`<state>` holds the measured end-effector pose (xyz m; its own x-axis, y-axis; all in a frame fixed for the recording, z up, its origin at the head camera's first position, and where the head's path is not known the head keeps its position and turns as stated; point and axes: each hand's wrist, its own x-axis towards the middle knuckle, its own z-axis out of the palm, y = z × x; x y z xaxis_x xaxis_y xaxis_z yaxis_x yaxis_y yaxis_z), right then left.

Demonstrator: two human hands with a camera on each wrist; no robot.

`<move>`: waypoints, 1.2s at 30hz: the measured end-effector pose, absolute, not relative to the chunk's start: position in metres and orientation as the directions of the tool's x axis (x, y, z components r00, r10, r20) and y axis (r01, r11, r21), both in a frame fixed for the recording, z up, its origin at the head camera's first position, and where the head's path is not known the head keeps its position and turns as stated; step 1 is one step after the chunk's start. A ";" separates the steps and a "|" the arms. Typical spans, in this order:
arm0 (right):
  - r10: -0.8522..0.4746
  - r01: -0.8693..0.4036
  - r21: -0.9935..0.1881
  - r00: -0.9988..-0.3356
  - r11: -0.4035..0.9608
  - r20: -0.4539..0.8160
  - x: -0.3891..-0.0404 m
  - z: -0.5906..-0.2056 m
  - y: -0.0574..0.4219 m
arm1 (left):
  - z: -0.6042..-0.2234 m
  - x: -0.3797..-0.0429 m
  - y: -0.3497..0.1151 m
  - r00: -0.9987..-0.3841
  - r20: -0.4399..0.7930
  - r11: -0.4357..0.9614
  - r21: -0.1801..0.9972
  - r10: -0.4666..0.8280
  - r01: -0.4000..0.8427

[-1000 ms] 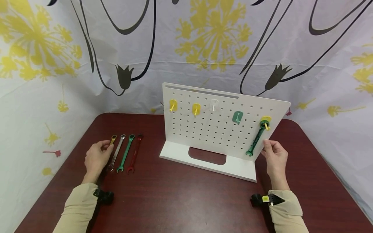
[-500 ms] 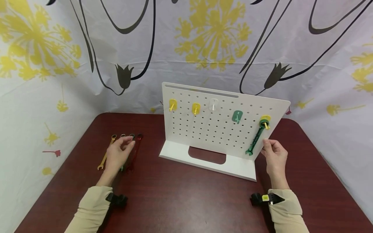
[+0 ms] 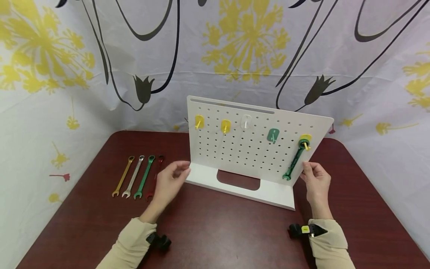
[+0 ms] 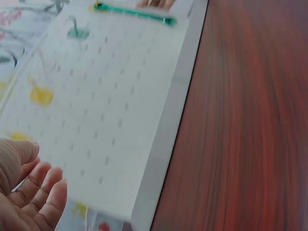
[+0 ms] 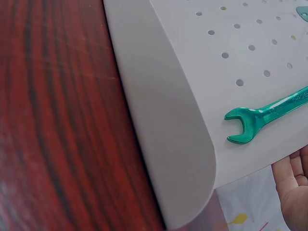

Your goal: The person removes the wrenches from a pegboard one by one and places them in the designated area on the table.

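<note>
A white pegboard (image 3: 235,149) stands on the table, several hooks on its face. From the yellow hook at its right end hangs a green wrench (image 3: 293,160), jaw end down. My right hand (image 3: 317,183) holds the board's right edge, thumb in front and fingers partly hidden behind. Beside the board's left end is my left hand (image 3: 173,183), fingers loosely bent with nothing between them; whether it touches the board I cannot tell. Left of it lie a gold wrench (image 3: 123,176), a silver wrench (image 3: 133,176), a green wrench (image 3: 144,177) and a red wrench (image 3: 156,179), partly covered by the hand.
The dark red-brown table (image 3: 215,231) extends in front of the board and to both sides. The board's foot has a wide cut-out. A white patterned cloth (image 3: 161,74) hangs close behind and at both sides.
My left hand has moved right, from the gold wrench across the row of wrenches to the board's left end, carrying nothing. The right hand stays at the board's edge.
</note>
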<state>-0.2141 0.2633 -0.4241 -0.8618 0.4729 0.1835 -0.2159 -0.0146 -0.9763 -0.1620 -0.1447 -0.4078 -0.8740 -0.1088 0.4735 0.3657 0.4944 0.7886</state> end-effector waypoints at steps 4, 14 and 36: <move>0.475 -0.221 -0.975 -0.861 -0.021 0.185 -0.214 -0.424 0.263 | -0.406 -0.162 -0.120 -0.882 0.465 0.414 0.820 -0.076 0.396; 0.479 -0.214 -0.977 -0.859 -0.020 0.179 -0.216 -0.423 0.263 | -0.402 -0.162 -0.064 -0.893 0.450 0.283 0.857 -0.007 0.430; 0.481 -0.213 -0.977 -0.858 -0.013 0.181 -0.213 -0.424 0.262 | -0.380 -0.156 0.017 -0.887 0.438 0.082 0.888 0.144 0.452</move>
